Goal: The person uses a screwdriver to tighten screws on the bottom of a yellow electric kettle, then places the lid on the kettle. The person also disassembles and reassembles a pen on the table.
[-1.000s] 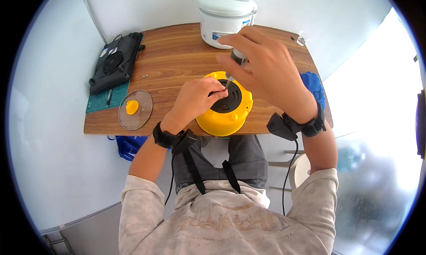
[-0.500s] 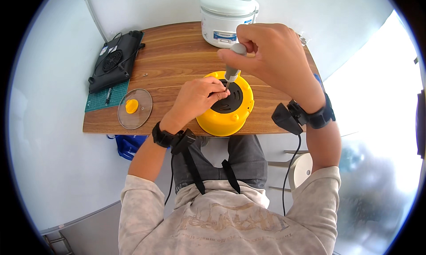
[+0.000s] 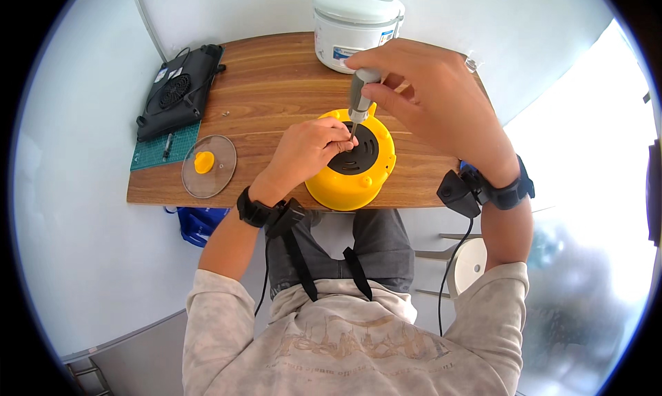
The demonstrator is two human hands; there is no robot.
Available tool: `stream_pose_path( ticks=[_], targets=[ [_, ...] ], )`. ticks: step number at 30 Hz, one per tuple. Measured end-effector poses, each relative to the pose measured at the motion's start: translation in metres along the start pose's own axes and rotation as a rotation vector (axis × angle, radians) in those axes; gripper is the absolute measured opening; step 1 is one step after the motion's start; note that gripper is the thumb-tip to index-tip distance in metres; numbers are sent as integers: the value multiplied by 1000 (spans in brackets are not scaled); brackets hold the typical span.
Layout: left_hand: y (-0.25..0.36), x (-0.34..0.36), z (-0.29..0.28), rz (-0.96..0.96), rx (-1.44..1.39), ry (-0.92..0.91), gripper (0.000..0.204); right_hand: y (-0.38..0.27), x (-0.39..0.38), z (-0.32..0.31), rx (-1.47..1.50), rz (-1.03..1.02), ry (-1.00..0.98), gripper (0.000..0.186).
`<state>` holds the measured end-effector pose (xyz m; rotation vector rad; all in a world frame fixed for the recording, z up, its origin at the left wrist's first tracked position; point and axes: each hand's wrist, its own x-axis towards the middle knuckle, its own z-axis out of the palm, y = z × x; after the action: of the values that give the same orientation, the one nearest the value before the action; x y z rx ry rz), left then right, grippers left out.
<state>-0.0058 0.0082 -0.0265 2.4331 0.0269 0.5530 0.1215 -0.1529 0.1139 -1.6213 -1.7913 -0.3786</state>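
Observation:
A yellow round appliance body (image 3: 348, 196) sits upside down near the table's front edge, its dark slotted base plate (image 3: 354, 163) facing up. My right hand (image 3: 431, 92) grips the grey handle of a screwdriver (image 3: 358, 96) between thumb and fingers from above. The screwdriver stands nearly upright, its tip down at the dark plate. My left hand (image 3: 310, 147) reaches over the plate's left side, thumb and fingertips pinched around the lower shaft. Those fingertips hide the tip and any screw under it.
A white rice cooker (image 3: 355, 27) stands at the back. On the left lie a black appliance base with a fan grille (image 3: 176, 89), a green cutting mat (image 3: 148, 154), a dark pen-like tool (image 3: 168, 147) and a glass lid (image 3: 210, 179) with a yellow knob. Small metal bits (image 3: 225, 113) rest mid-table.
My right hand has shifted right and turned, its fingers re-placed around the top of the screwdriver handle. The screwdriver leans slightly less. My left hand and the yellow body stay put.

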Motion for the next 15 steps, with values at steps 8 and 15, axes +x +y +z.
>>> stream_pose_path(
  ticks=[8,15],
  targets=[
    [1,1,1,-8,23,4,20,-7,10,-2,-487,50,-57,51],
    [3,3,-3,-38,23,-37,23,-8,8,7,-563,62,6,52]
  ],
)
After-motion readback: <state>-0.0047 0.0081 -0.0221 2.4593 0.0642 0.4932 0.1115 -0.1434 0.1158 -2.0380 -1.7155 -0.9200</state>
